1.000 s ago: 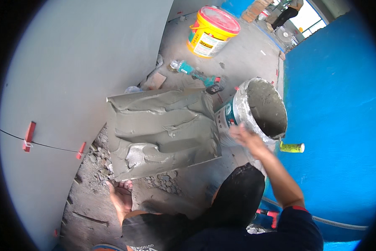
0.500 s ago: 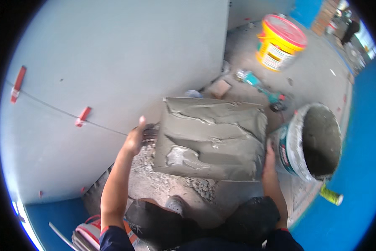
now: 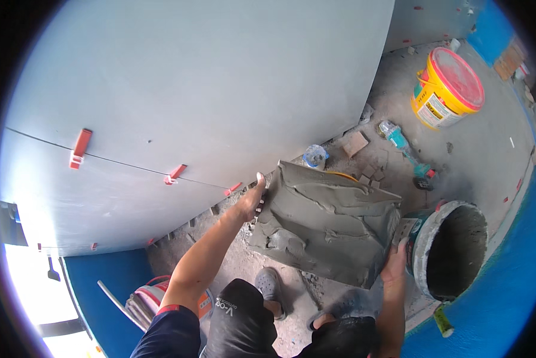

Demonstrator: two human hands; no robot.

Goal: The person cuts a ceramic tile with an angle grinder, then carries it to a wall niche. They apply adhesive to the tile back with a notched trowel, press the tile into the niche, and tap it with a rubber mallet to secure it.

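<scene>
Between my two hands is a rectangular tile [image 3: 327,224], its upper face spread with wet grey mortar in thick ridges. My left hand [image 3: 253,200] is closed on its left edge, thumb up and fingers curled beneath. At the opposite edge my right hand [image 3: 395,262] grips low down, its fingers partly hidden. The tile slants, with its right side nearer to me. Just right of it stands a bucket [image 3: 420,247] with mortar smeared round its rim and a dark inside.
A grey tiled wall [image 3: 220,71] with red levelling wedges [image 3: 175,173] along its joint rises on the left. Beyond the tile lie a teal angle grinder [image 3: 397,138], a small tub [image 3: 315,156] and broken tile pieces [image 3: 355,144]. A yellow bucket [image 3: 432,110] with a red lid stands farther back.
The view has turned leftward, so the wall fills more of it. The tile has gone from nearly level to slanting down to the right, still held by both hands.
</scene>
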